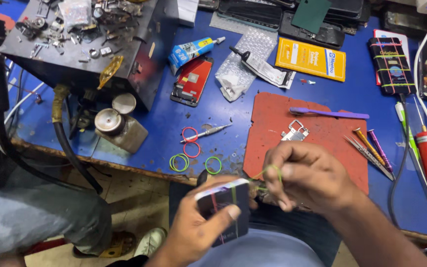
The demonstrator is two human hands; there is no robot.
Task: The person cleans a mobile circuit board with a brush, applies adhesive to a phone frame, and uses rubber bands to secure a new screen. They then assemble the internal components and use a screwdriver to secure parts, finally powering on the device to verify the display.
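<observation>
Banded dark phone (223,210) held tilted; green rubber band (272,170) stretched.

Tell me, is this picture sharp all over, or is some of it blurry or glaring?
In the head view, the right hand and the green rubber band it stretches are smeared by motion; the left hand holding the phone looks soft too. The blue table farther off is sharper, evenly lit, with mild glare on the glue tube.
</observation>
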